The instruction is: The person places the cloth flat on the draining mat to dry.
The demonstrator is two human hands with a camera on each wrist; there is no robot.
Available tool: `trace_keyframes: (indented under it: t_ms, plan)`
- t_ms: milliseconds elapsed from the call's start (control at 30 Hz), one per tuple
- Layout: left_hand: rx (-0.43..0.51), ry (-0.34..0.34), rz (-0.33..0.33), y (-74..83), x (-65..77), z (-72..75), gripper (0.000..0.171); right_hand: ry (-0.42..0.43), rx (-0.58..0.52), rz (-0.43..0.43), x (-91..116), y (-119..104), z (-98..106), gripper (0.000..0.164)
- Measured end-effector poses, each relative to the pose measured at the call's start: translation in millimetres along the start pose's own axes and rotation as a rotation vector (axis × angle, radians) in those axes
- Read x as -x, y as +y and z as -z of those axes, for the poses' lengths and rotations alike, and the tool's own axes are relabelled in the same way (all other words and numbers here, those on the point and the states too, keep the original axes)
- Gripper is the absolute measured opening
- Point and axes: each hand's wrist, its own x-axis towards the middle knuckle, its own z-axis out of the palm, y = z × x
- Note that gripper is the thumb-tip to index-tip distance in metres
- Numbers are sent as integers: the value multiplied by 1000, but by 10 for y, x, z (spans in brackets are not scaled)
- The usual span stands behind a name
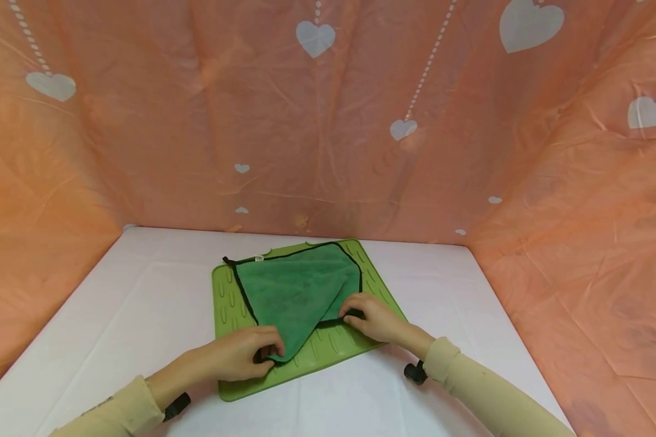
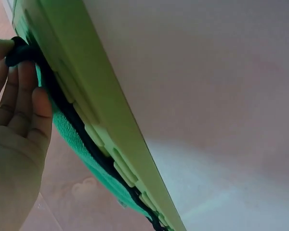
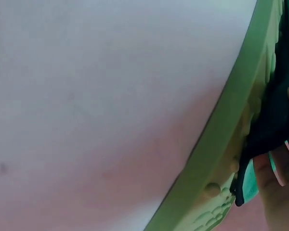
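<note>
A green cloth with a black border lies over a light green mat with raised oval ridges. My left hand pinches the cloth's near left corner between thumb and fingers, at the mat's front edge. In the left wrist view, the black border runs from that pinch along the mat. My right hand pinches the near right part of the cloth's edge, where some dark fabric shows in the right wrist view. Between the hands the cloth is slanted, with a fold line toward the right.
The mat rests on a white-covered table. Orange sheeting with white hearts encloses the table at the back and both sides. A small loop sticks out at the cloth's far left corner, near a white tag.
</note>
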Motion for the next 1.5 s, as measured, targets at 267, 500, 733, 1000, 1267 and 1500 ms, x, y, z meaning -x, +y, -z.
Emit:
trace_keyframes:
  t_ms: [267, 500, 733, 1000, 1267, 1500]
  plan:
    - [17, 86, 12, 25, 22, 133, 25, 84, -78, -5, 86, -5, 109, 12]
    - [13, 154, -4, 40, 48, 216, 25, 152, -62, -24, 199, 32, 218, 14]
    - [7, 174, -48, 44, 65, 182, 21, 162, -83, -77, 319, 56, 286, 13]
    - [17, 109, -52, 56, 50, 44, 14, 154, -64, -106, 470, 99, 299, 15]
    - [15, -16, 17, 86, 54, -14, 14, 71, -27, -48, 590, 137, 267, 16]
    - [22, -41, -9, 83, 60, -36, 12, -11, 17, -40, 648, 131, 205, 16]
